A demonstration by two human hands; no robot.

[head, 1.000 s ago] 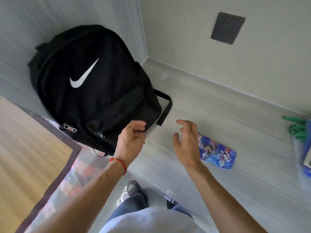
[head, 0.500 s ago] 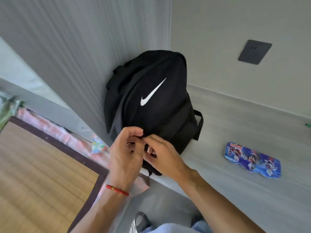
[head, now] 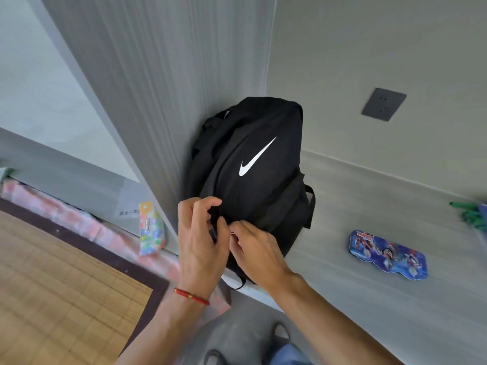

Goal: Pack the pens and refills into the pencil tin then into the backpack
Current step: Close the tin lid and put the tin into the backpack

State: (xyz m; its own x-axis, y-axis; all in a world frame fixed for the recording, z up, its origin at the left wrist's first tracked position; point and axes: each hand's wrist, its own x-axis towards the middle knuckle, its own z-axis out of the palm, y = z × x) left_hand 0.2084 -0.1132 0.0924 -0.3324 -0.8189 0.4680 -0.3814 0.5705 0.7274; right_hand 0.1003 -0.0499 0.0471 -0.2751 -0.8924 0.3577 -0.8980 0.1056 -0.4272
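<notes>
i've got both hands down at the lower front of the black backpack (head: pixel 253 164), which stands in the corner of the grey desk (head: pixel 369 299) against the side panel. my left hand (head: pixel 201 241) has its fingers curled round a fold of the fabric near the bottom edge, and my right hand (head: pixel 259 252) is pressed close against it, thumb and fingers pinching something small at the same spot; it looks like a zipper pull, but it is too small and too hidden to be sure. the two hands touch each other.

my read is that i'm on the step of opening the bag, well ahead of the packing itself. the pencil tin (head: pixel 387 255) lies flat and closed on the desk, well apart from the backpack to its right, and the green pens (head: pixel 469 214) sit at the far right edge, only partly in frame. nothing shows as packed yet.

next i'd want the left hand to keep the fabric taut while the right draws the pull along its track, then turn to the tin and pens.

as for writing: a white nike swoosh on the backpack, red lettering on the blue cartoon-printed tin lid that i can't read, and small print on a colourful packet (head: pixel 150 229) beside the panel, also illegible.
</notes>
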